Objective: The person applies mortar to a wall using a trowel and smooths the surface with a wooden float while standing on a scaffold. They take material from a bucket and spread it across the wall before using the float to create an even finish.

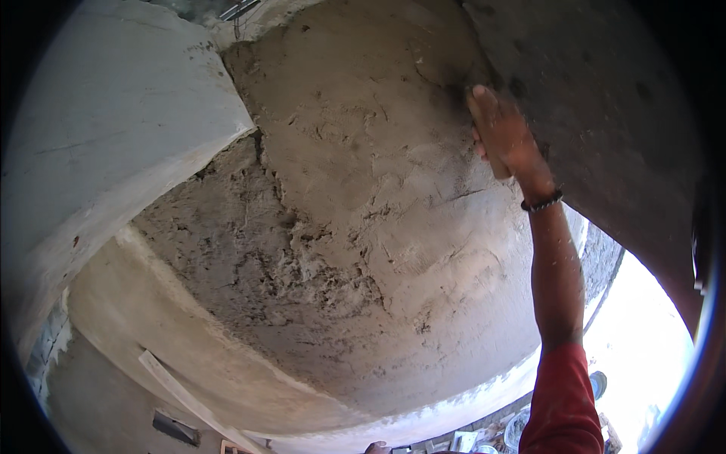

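Observation:
My right hand is raised at the upper right, its fingers closed round a narrow flat brown piece, apparently a wooden float seen nearly edge-on. The float is at the plastered wall, close to the corner with a darker surface; whether it touches cannot be told. Damp brown plaster covers most of this wall, with cracks and ridges. Lower left of its middle is a rough, pitted patch. At the bottom edge a small bit of what seems my left hand shows, its fingers mostly cut off.
A pale slab-like surface juts in from the upper left. The dark surface borders the right. A long pale wooden strip leans at lower left. Buckets and clutter lie at the bottom, beside a bright opening.

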The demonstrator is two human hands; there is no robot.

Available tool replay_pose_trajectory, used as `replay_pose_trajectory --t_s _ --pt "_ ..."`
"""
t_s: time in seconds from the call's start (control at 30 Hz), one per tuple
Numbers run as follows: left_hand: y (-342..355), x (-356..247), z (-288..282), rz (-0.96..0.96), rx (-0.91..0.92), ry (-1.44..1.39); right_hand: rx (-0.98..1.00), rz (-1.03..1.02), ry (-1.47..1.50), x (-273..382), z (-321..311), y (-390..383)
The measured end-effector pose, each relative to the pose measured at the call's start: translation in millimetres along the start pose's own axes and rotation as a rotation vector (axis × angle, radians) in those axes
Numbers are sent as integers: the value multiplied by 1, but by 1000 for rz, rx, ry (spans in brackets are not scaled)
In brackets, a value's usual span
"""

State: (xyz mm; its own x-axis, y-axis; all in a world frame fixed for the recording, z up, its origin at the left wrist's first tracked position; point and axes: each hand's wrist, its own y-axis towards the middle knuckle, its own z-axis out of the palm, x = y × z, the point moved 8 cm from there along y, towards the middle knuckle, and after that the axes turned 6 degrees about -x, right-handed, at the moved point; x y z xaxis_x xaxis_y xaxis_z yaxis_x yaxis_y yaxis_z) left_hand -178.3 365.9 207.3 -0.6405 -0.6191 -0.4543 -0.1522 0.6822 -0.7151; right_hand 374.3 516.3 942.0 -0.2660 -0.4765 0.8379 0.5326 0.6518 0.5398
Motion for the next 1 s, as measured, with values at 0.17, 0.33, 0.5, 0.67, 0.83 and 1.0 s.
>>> replay_pose_trajectory --t_s 0.17,0.33,0.5,0.67,0.83,1.0 --pt "-6 25 6 -12 17 16 214 145 723 -59 39 -40" --pt "-7 28 10 -10 39 48 428 -709 667 -28 135 -76" --pt "-6 50 -5 -30 19 48 409 -466 41 -22 137 -132" --pt "3 50 -7 -33 24 68 137 -235 -91 -75 48 -104" --pt "-2 69 -17 -46 17 114 103 65 18 -156 36 -167" --pt "10 80 -30 100 -15 298 6 400 173 -246 8 -268"
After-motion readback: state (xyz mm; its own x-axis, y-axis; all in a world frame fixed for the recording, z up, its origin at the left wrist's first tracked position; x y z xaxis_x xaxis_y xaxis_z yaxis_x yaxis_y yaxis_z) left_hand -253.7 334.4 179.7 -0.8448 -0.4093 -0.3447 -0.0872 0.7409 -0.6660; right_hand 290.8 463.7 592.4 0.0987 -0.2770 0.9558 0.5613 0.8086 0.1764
